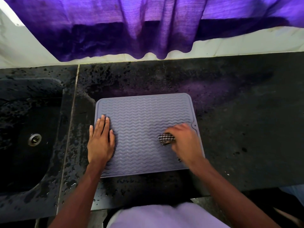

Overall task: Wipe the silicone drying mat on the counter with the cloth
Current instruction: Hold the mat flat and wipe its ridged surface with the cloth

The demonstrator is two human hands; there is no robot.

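Dark stone tabletop [230, 129], flecked with water, carries the mat [143, 119] beside a sink [24, 122], with a purple curtain [115, 30] behind. On the mat's left edge the left hand [100, 142] lies flat, fingers straight, pinning it. The blurred right hand [185, 143] is curled round the wadded cloth [166, 139] on the mat's right half. On wet stone the mat may skate or buckle if the flat hand eases, and so small a wad may skip the wavy grooves.

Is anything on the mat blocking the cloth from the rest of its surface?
Only the left hand, pressed flat on the left side of the silicone drying mat. The right hand grips the checked cloth near the mat's right edge; nothing else visible lies on the ribbed surface between them.
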